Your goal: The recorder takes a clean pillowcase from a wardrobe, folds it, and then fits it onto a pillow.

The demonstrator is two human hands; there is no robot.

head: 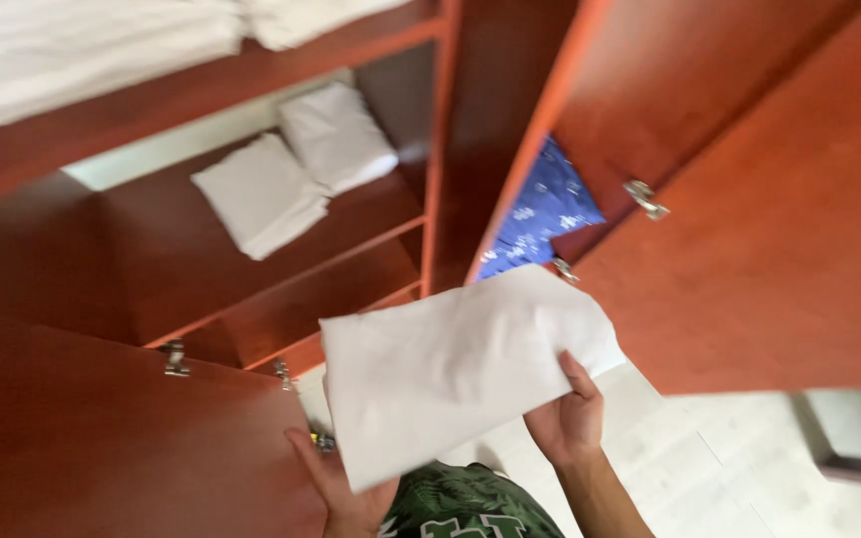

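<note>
Both hands grip my folded white cloth [455,369]: left hand [341,488] under its lower corner, right hand [570,418] pinching the right edge | long axis runs lower-left to upper-right, held before the wardrobe [371,269] | shelf [251,299] up-left, left hand nearer | two folded cloths [296,179] there | hinge [645,197].

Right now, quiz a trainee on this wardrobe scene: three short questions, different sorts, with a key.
1. True or false: both hands, left hand and right hand, hold the folded white cloth.
2. How many folded white pieces lie on the middle shelf?
3. The patterned fabric behind the open door is: A red, B blue, C green.

Key: 1 true; 2 two; 3 B.
</note>
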